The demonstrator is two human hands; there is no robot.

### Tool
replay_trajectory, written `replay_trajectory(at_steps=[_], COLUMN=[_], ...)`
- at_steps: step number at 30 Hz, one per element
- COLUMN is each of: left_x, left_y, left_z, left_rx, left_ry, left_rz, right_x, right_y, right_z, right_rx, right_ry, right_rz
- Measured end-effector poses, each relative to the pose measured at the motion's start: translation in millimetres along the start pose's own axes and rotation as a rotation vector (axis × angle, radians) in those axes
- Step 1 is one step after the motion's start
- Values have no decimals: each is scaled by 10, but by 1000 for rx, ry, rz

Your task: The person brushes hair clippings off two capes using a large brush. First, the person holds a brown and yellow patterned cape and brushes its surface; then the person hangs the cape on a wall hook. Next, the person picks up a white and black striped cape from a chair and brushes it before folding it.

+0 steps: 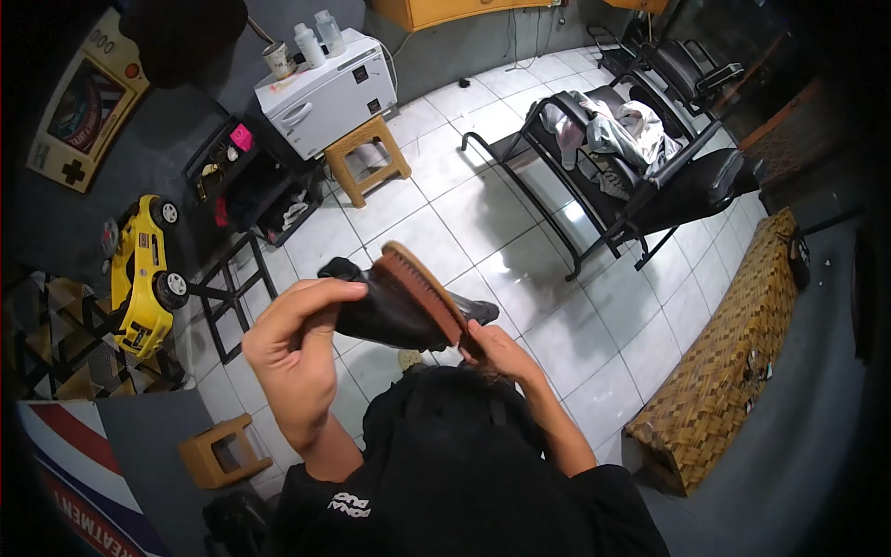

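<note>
In front of my body, my left hand (pixel 302 348) pinches the edge of a glossy black leather-like item (pixel 390 320) between thumb and fingers. That item is soft-looking and dark; its exact kind is hard to make out. My right hand (pixel 501 353) grips the lower end of a long brush (pixel 425 288) with a light wooden back and brown bristles. The brush is tilted, with its bristles facing left against or just over the black item. Behind the brush, a narrow black tip of the item pokes out to the right. My right fingertips are partly hidden.
A black metal-framed chair (pixel 594 186) with cloth on it stands at the far right. A woven bamboo box (pixel 724 362) lies along the right. To the left are a yellow toy car (pixel 144 278), a black shelf (pixel 251 176), a tan stool (pixel 367 162) and a white cabinet (pixel 329 97).
</note>
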State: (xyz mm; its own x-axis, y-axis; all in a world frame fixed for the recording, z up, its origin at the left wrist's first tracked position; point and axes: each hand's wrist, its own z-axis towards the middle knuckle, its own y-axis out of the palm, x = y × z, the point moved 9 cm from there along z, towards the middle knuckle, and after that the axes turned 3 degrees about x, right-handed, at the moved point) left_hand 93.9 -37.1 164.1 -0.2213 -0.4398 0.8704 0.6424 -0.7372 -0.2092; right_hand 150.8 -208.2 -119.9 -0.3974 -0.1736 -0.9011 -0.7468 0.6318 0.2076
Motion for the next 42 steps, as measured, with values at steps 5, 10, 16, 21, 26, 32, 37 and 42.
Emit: replay_trajectory(at_steps=[5, 10, 16, 21, 26, 32, 37, 42], left_x=[-75, -162, -283, -233, -169, -392, -451, -457], left_y=[-322, -273, 10, 86, -197, -119, 24, 143], left_z=[-67, -39, -96, -127, -45, -90, -119, -213], left_rx=[320, 287, 55, 55, 236, 274, 178, 101], left_ry=[47, -41, -190, -195, -78, -242, -334, -383], left_rz=[-348, -208, 9, -13, -202, -513, -452, -350], right_x=[1719, 2002, -101, -853, 648, 2443, 908, -431], right_y=[-1051, -963, -69, 343, -583, -1003, -475, 159], right_z=[129, -65, -258, -409, -21, -122, -17, -350], right_rx=[295, 320, 351, 171, 503, 288, 517, 317], right_ry=[411, 508, -99, -431, 24, 576, -97, -302], right_rz=[-938, -1048, -219, -247, -716, -981, -529, -31])
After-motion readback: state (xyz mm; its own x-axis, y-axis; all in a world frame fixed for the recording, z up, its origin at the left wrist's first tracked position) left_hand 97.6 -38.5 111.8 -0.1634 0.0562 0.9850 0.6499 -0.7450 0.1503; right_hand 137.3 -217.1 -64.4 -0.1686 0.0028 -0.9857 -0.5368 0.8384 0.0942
